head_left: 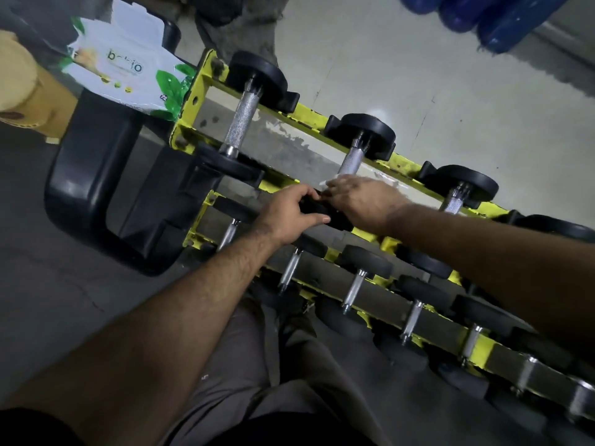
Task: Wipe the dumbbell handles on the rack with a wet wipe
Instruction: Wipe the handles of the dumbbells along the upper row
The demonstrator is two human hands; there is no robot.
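A grey concrete floor (402,59) fills the scene. On it stands a yellow dumbbell rack (193,101) with two tiers running diagonally from upper left to lower right. The upper tier carries dumbbells with black round heads and knurled metal handles: one at the far left end (240,120), a second (352,157) further along, and a third (454,202) beyond it. The lower tier holds a row of smaller dumbbells (354,289) set close together. A black curved frame (83,175) closes off the rack's left end. On top of that end lies a white pack of wet wipes (128,66) printed with green leaves, its flap lifted. Blue cylinders (483,14) lie at the top right.

The person's two bare forearms reach in from below. The left hand (289,217) curls around the near black head (317,210) of the second upper dumbbell, thumb underneath. The right hand (360,201) is just beside it, fingers bent over the near end of that dumbbell's handle, pressing a white wet wipe (331,181) there; only a corner of the wipe shows past the fingertips.
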